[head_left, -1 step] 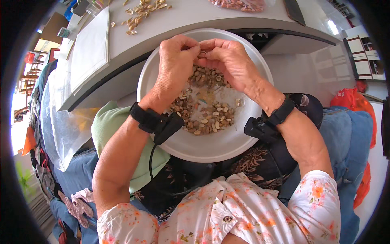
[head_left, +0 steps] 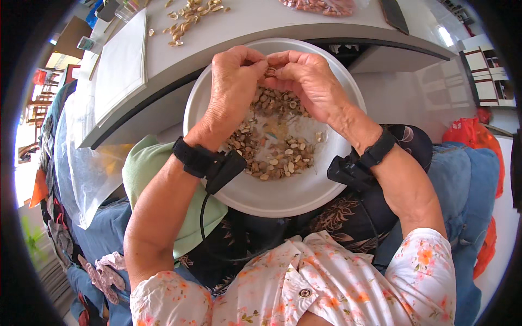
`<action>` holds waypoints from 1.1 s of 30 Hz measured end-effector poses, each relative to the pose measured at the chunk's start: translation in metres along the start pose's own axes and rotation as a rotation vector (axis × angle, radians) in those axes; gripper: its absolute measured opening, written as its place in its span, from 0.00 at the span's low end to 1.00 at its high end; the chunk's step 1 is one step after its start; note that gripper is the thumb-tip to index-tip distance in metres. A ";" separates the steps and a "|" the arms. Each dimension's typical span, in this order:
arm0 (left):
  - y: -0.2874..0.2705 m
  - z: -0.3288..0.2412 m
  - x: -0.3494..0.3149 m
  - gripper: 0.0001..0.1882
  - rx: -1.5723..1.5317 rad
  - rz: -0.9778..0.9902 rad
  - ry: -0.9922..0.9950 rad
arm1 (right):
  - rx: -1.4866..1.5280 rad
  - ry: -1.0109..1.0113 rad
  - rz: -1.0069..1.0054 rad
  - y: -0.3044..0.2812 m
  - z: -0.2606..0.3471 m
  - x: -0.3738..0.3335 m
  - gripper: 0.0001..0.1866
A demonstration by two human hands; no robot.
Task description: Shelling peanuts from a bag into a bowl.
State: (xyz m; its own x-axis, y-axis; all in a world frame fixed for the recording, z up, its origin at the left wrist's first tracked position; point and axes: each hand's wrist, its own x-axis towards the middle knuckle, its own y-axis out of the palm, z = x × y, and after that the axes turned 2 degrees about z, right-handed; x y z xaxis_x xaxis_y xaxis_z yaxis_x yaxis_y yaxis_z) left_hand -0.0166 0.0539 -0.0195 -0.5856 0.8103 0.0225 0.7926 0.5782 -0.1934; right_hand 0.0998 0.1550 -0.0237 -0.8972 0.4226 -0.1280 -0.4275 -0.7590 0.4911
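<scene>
Over the far rim of a white basin [head_left: 304, 198], my left hand [head_left: 236, 76] and my right hand [head_left: 304, 76] meet at the fingertips. Both are closed in a pinch on one small reddish-brown nut [head_left: 270, 71], which looks like a peanut; the fingers hide most of it. Below them, the basin holds many broken tan and brown shells [head_left: 285, 163], heaped around a barer patch in the middle. The basin rests in my lap against the table edge. Each wrist wears a black strap with a small black device.
On the white table [head_left: 244, 24] lie a scatter of pale nuts or shells [head_left: 190, 19], a clear bag of reddish kernels [head_left: 321, 5], a dark phone-like slab [head_left: 393, 16] and white sheets [head_left: 122, 70]. A green cloth [head_left: 152, 190] lies left of the basin. Red bags [head_left: 478, 141] are at right.
My left hand has shifted very slightly left, and a little more of the nut shows between the fingertips. The basin and my right hand look the same.
</scene>
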 end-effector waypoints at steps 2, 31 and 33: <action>-0.002 -0.002 0.001 0.06 -0.071 0.018 -0.025 | -0.023 -0.019 -0.005 0.002 0.003 -0.001 0.11; -0.008 -0.009 0.003 0.09 -0.272 0.235 -0.105 | -0.157 -0.049 -0.049 -0.012 0.014 0.002 0.07; -0.007 -0.010 0.001 0.09 -0.256 0.243 -0.097 | -0.158 -0.047 -0.056 -0.012 0.013 0.002 0.07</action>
State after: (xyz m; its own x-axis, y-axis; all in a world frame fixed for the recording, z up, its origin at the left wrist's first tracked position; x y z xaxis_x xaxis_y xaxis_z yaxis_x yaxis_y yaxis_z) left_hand -0.0209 0.0517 -0.0078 -0.3786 0.9213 -0.0893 0.9202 0.3850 0.0704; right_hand 0.1046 0.1714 -0.0185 -0.8672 0.4858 -0.1092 -0.4916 -0.8006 0.3425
